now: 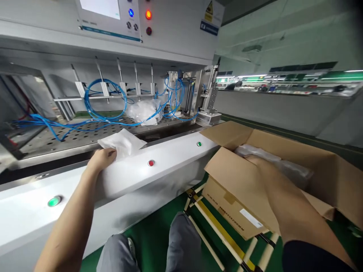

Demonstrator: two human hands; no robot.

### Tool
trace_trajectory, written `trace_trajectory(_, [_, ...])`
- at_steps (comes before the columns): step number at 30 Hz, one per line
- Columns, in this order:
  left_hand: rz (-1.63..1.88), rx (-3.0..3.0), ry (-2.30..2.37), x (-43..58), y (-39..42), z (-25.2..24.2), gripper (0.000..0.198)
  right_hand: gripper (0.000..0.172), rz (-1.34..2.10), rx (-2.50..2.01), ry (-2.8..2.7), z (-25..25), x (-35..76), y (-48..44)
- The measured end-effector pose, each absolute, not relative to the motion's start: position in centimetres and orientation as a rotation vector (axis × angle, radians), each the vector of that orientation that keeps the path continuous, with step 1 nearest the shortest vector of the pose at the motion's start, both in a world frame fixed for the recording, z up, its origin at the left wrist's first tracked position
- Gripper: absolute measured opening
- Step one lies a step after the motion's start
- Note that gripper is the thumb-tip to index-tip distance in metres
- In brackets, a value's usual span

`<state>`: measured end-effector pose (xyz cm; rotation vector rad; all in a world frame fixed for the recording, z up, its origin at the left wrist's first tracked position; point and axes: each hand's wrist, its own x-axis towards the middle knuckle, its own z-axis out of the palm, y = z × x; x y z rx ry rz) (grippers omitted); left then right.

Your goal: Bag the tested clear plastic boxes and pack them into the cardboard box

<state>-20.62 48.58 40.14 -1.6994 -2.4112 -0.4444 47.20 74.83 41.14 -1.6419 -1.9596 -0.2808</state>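
Observation:
My left hand [102, 158] is closed on the near left corner of a thin white plastic bag [124, 143], which lies over the front ledge of the machine. My right hand [253, 159] reaches down into an open cardboard box [241, 175] on my right. Its fingers are hidden behind the box flap and my wrist, close to clear plastic-wrapped packages [292, 170] inside the box. Whether that hand grips anything cannot be seen.
The white machine front [172, 151] carries a red button [151, 163] and green buttons [54, 201]. Behind are coiled blue air hoses [104, 119] and a crumpled clear bag [144, 111] on a perforated metal deck. A tube-frame stand [215, 223] bears the box.

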Motion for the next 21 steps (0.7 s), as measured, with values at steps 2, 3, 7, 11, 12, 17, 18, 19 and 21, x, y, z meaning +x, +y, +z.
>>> trace_trajectory(2, [-0.467,-1.695,-2.423,-20.8,48.8,39.9,0.05,0.051,-0.252,-1.783,-1.95,40.7,48.0,75.6])
trace_trajectory(3, [-0.479,-1.694,-2.429,-20.9,48.9,39.8,0.051,0.044,-0.274,-1.843,-1.924,40.4,48.1,75.9])
trace_trajectory(7, [-0.538,-1.703,-2.436,-21.1,49.3,39.4,0.048,0.029,-0.467,-1.661,-1.923,38.4,43.8,75.5])
trace_trajectory(11, [-0.578,-1.715,-2.414,-20.8,49.4,39.4,0.043,0.039,-0.274,-1.026,-2.267,34.9,31.2,72.1])
trace_trajectory(12, [-0.586,-1.718,-2.404,-20.8,49.4,39.4,0.042,0.045,-0.227,-0.9,-2.328,34.1,27.4,70.9])
trace_trajectory(17, [-0.61,-1.738,-2.363,-20.6,49.3,39.5,0.039,0.063,-0.17,-0.73,-2.535,32.7,12.5,64.8])
trace_trajectory(18, [-0.612,-1.74,-2.362,-20.5,49.3,39.5,0.038,0.063,-0.155,-0.794,-2.548,32.6,11.1,64.1])
trace_trajectory(19, [-0.613,-1.74,-2.364,-20.5,49.3,39.5,0.038,0.063,-0.14,-0.843,-2.558,32.6,10.1,63.6])
trace_trajectory(21, [-0.615,-1.738,-2.37,-20.4,49.3,39.5,0.037,0.061,-0.11,-0.883,-2.574,32.7,9.5,63.2])
